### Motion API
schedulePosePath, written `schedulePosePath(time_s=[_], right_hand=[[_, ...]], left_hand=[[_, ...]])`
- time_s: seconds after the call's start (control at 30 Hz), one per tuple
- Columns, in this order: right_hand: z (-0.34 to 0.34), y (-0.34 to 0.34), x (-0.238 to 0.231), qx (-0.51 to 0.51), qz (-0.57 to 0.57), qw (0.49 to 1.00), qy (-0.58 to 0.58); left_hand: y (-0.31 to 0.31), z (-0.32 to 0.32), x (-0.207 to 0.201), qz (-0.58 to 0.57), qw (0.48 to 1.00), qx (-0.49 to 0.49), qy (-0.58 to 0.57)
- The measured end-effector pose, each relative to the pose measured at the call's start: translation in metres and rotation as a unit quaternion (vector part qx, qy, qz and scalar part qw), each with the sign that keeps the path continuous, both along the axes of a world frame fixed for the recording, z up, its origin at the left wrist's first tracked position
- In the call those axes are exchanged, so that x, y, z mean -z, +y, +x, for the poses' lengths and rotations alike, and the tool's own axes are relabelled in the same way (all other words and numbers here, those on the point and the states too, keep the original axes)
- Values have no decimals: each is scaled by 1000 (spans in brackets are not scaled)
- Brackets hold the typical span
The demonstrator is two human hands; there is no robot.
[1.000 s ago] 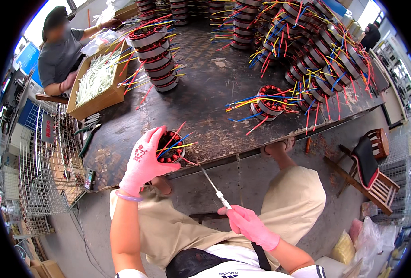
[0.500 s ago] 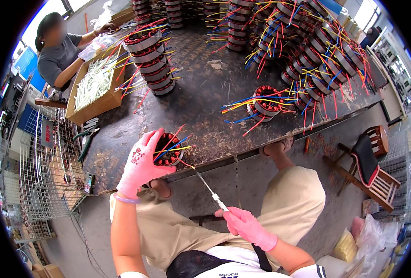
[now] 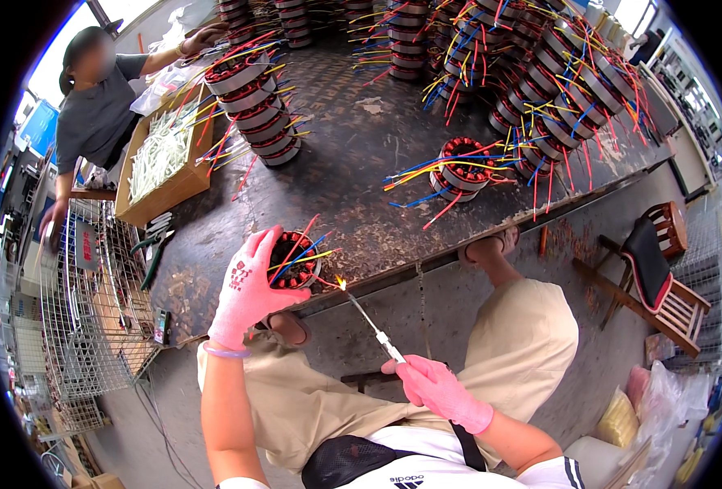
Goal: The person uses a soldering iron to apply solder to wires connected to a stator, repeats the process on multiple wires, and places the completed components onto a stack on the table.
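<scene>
My left hand, in a pink glove, is wrapped around a motor stator at the table's front edge. Red, blue and yellow wires stick out of the stator, whose windings are dark red. A short red lead points from it toward a small yellow flame. That flame burns at the tip of a long-necked lighter, close to the lead's end; whether they touch I cannot tell. My right hand, also pink-gloved, is closed around the lighter's white handle, over my lap.
Another stator sits alone to the right. Stator stacks stand at the back and right, wires jutting out. A cardboard box of white sleeves lies at left, pliers nearby. A co-worker is beyond; a wooden chair stands right.
A bright flame now shows at the lighter's tip. My left hand keeps its hold on the stator. The co-worker has reached one arm toward the back stacks and lowered the other at the left.
</scene>
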State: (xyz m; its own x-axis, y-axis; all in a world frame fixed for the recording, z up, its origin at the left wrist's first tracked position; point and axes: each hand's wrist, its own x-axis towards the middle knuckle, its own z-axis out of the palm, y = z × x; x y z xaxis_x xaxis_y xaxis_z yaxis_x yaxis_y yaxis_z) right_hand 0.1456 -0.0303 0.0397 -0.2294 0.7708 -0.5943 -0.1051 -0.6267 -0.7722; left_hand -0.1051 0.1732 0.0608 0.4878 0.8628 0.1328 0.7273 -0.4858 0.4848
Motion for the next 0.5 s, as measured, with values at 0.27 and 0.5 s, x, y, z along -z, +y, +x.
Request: schedulePosePath(time_s=[0.27,0.5], right_hand=[[2,-1,3,-2,1,1000,3],[1,0,-3,-3,-22,1000,5]], left_hand=[[2,-1,4,3,1000,2,9],[2,-2,6,5,1000,3,11]])
